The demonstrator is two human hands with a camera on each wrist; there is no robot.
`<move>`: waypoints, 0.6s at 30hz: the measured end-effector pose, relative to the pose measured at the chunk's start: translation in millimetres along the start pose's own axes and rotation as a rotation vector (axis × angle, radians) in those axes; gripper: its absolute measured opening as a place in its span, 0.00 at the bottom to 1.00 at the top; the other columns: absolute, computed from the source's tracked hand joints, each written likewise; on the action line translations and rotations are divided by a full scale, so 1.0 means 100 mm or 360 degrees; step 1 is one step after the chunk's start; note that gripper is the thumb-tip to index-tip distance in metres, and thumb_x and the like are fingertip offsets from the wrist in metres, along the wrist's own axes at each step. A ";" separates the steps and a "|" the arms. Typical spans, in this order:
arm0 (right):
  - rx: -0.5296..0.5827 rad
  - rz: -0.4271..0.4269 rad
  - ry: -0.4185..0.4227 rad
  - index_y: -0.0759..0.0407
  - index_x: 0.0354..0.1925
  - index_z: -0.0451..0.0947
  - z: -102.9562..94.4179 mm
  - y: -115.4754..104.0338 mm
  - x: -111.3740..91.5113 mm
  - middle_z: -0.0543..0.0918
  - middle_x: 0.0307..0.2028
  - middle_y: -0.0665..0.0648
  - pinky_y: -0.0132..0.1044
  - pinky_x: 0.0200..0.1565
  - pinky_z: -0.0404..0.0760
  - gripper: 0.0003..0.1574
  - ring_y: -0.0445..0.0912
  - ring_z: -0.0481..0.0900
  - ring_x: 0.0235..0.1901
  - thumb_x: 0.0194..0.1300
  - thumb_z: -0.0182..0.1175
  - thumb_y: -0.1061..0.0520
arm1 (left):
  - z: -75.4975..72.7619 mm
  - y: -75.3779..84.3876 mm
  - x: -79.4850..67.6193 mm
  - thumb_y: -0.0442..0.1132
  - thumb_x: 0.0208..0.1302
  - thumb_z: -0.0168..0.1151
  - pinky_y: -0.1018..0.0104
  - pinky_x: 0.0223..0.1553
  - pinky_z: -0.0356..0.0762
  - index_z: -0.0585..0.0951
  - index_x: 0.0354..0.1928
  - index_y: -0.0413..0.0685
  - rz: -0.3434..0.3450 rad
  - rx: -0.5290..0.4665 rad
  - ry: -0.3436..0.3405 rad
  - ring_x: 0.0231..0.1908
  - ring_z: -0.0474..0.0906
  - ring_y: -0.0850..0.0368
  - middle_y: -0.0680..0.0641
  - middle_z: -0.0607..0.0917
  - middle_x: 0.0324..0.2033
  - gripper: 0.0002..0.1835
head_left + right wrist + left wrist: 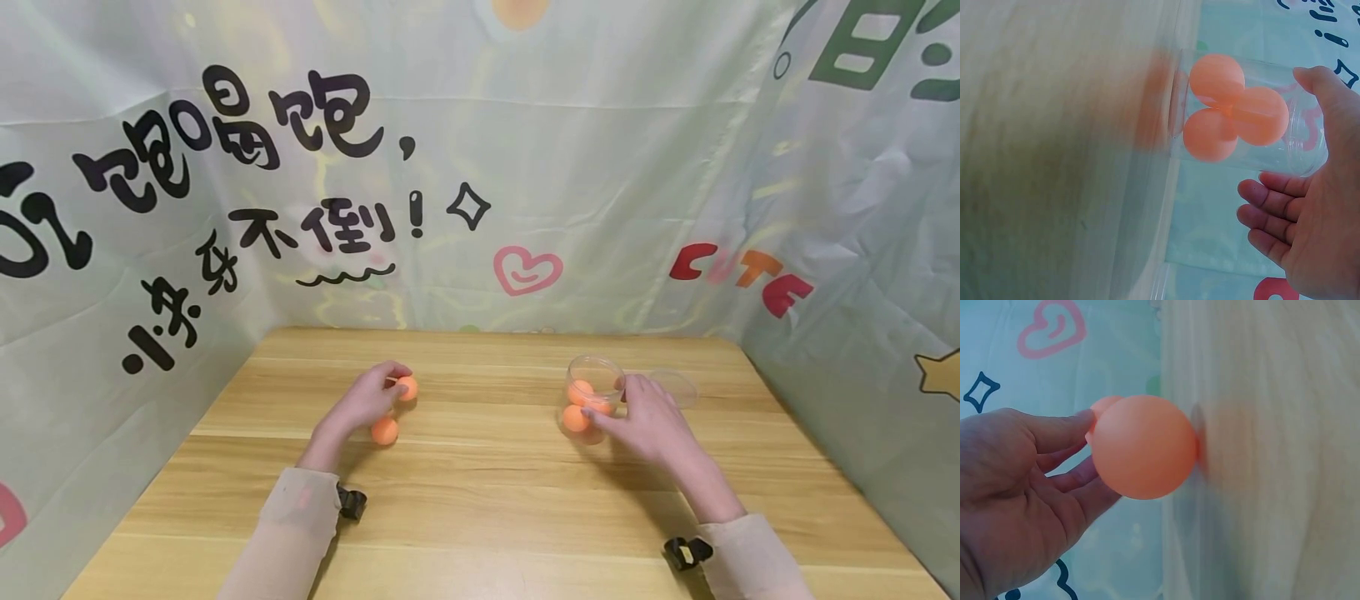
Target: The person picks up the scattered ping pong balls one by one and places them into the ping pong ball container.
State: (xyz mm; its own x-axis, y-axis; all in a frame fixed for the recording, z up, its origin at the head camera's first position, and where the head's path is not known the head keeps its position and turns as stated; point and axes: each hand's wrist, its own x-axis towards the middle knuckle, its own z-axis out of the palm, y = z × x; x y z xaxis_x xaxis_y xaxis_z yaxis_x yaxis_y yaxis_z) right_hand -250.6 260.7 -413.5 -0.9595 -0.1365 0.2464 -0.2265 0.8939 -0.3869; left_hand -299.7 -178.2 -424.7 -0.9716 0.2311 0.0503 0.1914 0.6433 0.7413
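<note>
On the left of the table, my left hand (366, 400) pinches an orange ball (408, 388) between thumb and fingers. A second orange ball (385, 431) lies on the table just nearer to me; in the left wrist view this nearer ball (1145, 448) covers most of the pinched one (1105, 405). Over on the right, my right hand (651, 418) grips a clear plastic jar (595, 367) near its rim. The jar stands upright, and three orange balls (1217, 80) show inside it in the right wrist view.
A clear round lid (677, 388) lies on the wooden table (480, 500), behind and right of the jar. Printed fabric (600, 167) hangs at the table's back and both sides.
</note>
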 end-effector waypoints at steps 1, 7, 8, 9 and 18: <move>0.0004 -0.0001 0.0003 0.69 0.54 0.73 0.00 0.00 0.00 0.79 0.42 0.61 0.49 0.44 0.74 0.46 0.56 0.74 0.44 0.63 0.68 0.30 | 0.00 0.01 0.00 0.36 0.79 0.57 0.42 0.64 0.76 0.75 0.67 0.36 0.0017 -0.0001 0.0008 0.64 0.75 0.36 0.36 0.79 0.63 0.19; 0.0003 0.0009 -0.0009 0.69 0.55 0.72 -0.01 0.00 0.00 0.79 0.42 0.61 0.51 0.45 0.74 0.48 0.56 0.74 0.44 0.63 0.68 0.29 | 0.00 0.09 -0.02 0.37 0.78 0.59 0.41 0.65 0.75 0.76 0.67 0.40 0.0078 -0.0059 0.0062 0.65 0.75 0.37 0.39 0.79 0.64 0.20; 0.0003 0.0010 -0.0013 0.69 0.55 0.72 0.00 0.00 0.00 0.79 0.43 0.61 0.51 0.45 0.74 0.48 0.56 0.74 0.45 0.63 0.68 0.29 | 0.00 0.12 -0.02 0.37 0.78 0.59 0.41 0.64 0.76 0.76 0.67 0.40 0.0084 -0.0067 0.0073 0.65 0.75 0.37 0.39 0.79 0.64 0.20; 0.0003 0.0011 -0.0014 0.70 0.55 0.73 0.00 0.00 -0.01 0.79 0.43 0.61 0.51 0.45 0.74 0.48 0.56 0.74 0.45 0.63 0.68 0.28 | 0.01 0.14 -0.03 0.36 0.78 0.60 0.42 0.64 0.76 0.76 0.67 0.41 0.0093 -0.0070 0.0079 0.65 0.75 0.37 0.39 0.79 0.64 0.20; 0.0010 0.0020 0.0005 0.69 0.55 0.73 0.00 0.00 -0.01 0.79 0.41 0.60 0.47 0.44 0.73 0.49 0.55 0.73 0.43 0.62 0.68 0.28 | 0.06 0.34 -0.04 0.38 0.77 0.61 0.43 0.63 0.78 0.76 0.67 0.41 0.0207 -0.0138 0.0160 0.66 0.75 0.36 0.38 0.78 0.65 0.21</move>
State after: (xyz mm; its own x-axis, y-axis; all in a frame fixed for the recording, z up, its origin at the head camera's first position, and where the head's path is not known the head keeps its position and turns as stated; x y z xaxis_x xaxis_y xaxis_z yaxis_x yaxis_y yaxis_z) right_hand -250.2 261.3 -413.8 -0.9618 -0.1237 0.2440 -0.2152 0.8930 -0.3954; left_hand -288.7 -152.8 -403.7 -0.9494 0.2310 0.2128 0.3076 0.5466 0.7789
